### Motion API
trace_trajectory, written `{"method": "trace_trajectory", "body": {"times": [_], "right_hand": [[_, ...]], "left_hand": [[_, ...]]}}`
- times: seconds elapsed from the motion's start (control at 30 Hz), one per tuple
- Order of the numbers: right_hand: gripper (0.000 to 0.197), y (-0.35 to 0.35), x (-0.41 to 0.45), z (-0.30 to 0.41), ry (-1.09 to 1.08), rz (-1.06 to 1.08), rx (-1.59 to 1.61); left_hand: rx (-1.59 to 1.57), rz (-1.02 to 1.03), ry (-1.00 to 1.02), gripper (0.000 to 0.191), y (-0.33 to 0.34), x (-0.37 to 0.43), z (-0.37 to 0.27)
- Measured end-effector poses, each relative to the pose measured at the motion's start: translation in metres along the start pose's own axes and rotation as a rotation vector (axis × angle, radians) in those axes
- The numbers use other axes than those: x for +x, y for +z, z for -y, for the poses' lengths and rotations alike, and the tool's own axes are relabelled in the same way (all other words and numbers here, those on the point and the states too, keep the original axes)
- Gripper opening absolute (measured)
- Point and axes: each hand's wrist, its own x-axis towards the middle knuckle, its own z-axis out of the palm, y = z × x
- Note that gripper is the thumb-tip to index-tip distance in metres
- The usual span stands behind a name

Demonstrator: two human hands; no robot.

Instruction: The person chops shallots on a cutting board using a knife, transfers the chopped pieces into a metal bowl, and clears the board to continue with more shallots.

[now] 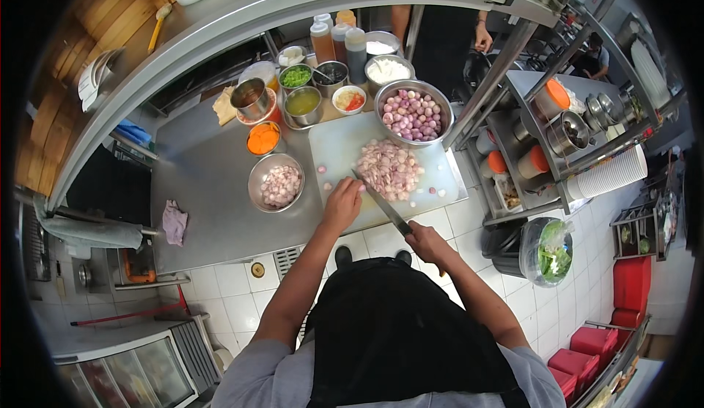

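Observation:
My right hand (428,242) grips the handle of a kitchen knife (388,207), whose blade slants up-left over a white cutting board (330,149). Beside the blade near its tip, my left hand (342,203) rests with bent fingers on the board. A small pink spot shows at its fingertips; whether that is a shallot piece or a nail is unclear. Just beyond the blade lies a heap of sliced shallots (390,169). A steel bowl of whole peeled shallots (412,115) overlaps the board's far right corner. Left of the board, another steel bowl (254,188) contains pale shallot pieces (280,186).
Sliced carrots (263,138), chopped greens (295,76), a white bowl of chopped ingredients (348,100) and squeeze bottles (356,50) stand behind. An overhead steel shelf (330,4) crosses above. Another person's hand (483,38) shows beyond. A lined bin (550,254) stands right.

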Motion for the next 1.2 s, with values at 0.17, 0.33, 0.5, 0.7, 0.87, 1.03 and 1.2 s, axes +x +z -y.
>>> {"method": "trace_trajectory", "body": {"times": [0.17, 0.33, 0.5, 0.7, 0.87, 1.03, 1.2], "right_hand": [[0.022, 0.013, -0.001, 0.001, -0.056, -0.091, -0.081], [0.022, 0.017, 0.003, 0.0, -0.062, -0.089, -0.101], [0.024, 0.019, 0.002, 0.002, -0.051, -0.113, -0.113], [0.023, 0.009, -0.014, 0.02, -0.063, -0.126, -0.172], [0.022, 0.005, -0.029, 0.033, 0.036, -0.076, -0.237], [0.022, 0.024, -0.012, 0.026, 0.032, -0.104, -0.203], [0.022, 0.013, -0.022, 0.043, 0.045, -0.081, -0.183]], "left_hand": [[0.048, 0.061, -0.07, 0.022, 0.002, 0.002, -0.003], [0.08, 0.061, -0.222, 0.017, 0.005, 0.001, -0.005], [-0.082, 0.062, -0.217, 0.012, 0.003, 0.002, -0.011], [-0.153, 0.068, -0.193, 0.007, -0.003, -0.001, -0.001], [-0.13, 0.108, -0.19, 0.007, -0.007, 0.0, 0.0], [-0.193, 0.09, -0.146, 0.006, -0.008, 0.004, -0.003], [-0.175, 0.089, -0.153, 0.006, -0.006, -0.001, -0.001]]}}
